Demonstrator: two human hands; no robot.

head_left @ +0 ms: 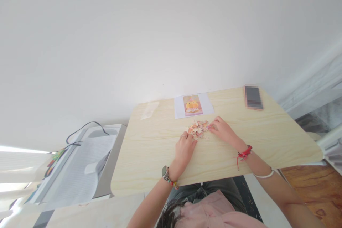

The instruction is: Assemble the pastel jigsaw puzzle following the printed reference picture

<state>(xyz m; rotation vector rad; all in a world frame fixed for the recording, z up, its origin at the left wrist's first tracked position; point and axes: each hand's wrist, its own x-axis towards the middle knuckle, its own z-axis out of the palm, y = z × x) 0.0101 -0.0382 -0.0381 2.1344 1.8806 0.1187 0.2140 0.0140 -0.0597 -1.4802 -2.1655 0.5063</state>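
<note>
A small heap of jigsaw pieces [199,128] lies on the pale wooden table [149,149]. My left hand [185,148], with a ring and a wrist watch, touches the heap's near left edge with curled fingers. Over on the heap's right edge rests my right hand [223,130], a red string on its wrist, its fingertips on the pieces. Whether either hand pinches a piece cannot be told. Behind the heap lies a white sheet with a picture of a yellow figure [192,105].
A phone [253,97] lies at the table's far right corner. A clear plastic bag [149,109] is at the far left. Left of the table stands a white appliance [80,164] with a black cable. A white wall rises behind.
</note>
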